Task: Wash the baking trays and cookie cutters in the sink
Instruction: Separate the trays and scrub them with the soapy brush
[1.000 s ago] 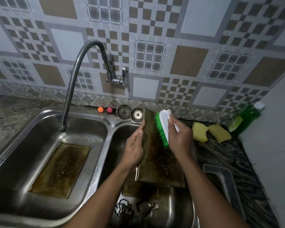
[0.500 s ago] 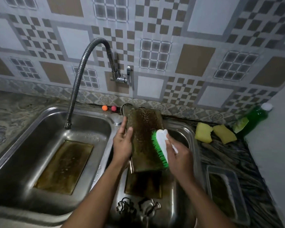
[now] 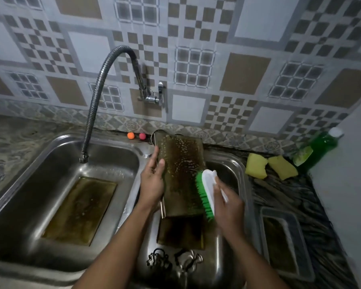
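Cutters (image 3: 173, 261) lie below my wrists in the sink (image 3: 241, 167). My right hand (image 3: 227, 205) wraps the brush (image 3: 205, 195), bristles at the lower right edge of the tray (image 3: 179, 174); my left hand (image 3: 152, 180) pinches its left rim, propping it on end. Wet rim may slip under brush pressure. A second ago the brush sat at the top.
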`<state>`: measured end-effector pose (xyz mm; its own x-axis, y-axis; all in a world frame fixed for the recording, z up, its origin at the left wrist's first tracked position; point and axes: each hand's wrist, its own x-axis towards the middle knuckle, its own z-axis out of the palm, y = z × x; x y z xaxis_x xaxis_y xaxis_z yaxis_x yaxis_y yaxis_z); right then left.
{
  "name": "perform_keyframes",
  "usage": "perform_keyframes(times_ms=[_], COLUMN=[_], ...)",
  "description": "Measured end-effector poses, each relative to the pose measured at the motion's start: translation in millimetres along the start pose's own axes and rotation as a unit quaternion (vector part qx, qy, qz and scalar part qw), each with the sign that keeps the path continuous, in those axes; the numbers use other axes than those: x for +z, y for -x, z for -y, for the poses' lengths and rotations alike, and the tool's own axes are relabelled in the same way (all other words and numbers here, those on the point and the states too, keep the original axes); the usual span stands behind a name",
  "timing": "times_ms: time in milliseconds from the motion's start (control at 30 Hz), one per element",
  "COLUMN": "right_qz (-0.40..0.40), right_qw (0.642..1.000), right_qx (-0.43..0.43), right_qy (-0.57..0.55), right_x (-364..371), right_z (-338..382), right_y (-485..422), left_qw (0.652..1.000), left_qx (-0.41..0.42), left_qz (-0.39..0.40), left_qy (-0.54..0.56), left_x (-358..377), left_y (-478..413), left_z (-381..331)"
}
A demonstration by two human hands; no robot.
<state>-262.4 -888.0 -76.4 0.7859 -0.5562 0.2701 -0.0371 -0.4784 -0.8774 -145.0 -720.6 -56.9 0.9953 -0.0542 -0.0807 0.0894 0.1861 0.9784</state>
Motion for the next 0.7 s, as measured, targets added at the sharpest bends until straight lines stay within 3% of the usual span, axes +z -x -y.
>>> perform_keyframes(times_ms=[100,200,300,433,567,700], right_qz=[-0.042,-0.019,0.030,0.059,0.054,0.087], right_qw=[0.998,0.999,0.998,0.993,0.998,0.994], right_qx=[0.035,0.001,-0.050,-0.106,-0.016,0.056], right_qy=[0.007,0.030,0.029,0.003,0.002,-0.031], right_x=[1,16,32,26,5,-17], right_z=[9,40,64,42,9,19], right_y=[-35,-53,-34,11,15,-14], left_qw=[0.999,0.997,1.000,0.999,0.998,0.998], left_qx=[-0.004,-0.005,0.008,0.009,0.017,0.016], left_qz=[0.050,0.076,0.021,-0.035,-0.053,0.008], left_qy=[-0.008,0.002,-0.005,-0.016,-0.018,-0.054], left_x=[11,27,27,11,6,16], left_y=[12,21,12,3,6,19], left_z=[2,1,-1,0,5,5])
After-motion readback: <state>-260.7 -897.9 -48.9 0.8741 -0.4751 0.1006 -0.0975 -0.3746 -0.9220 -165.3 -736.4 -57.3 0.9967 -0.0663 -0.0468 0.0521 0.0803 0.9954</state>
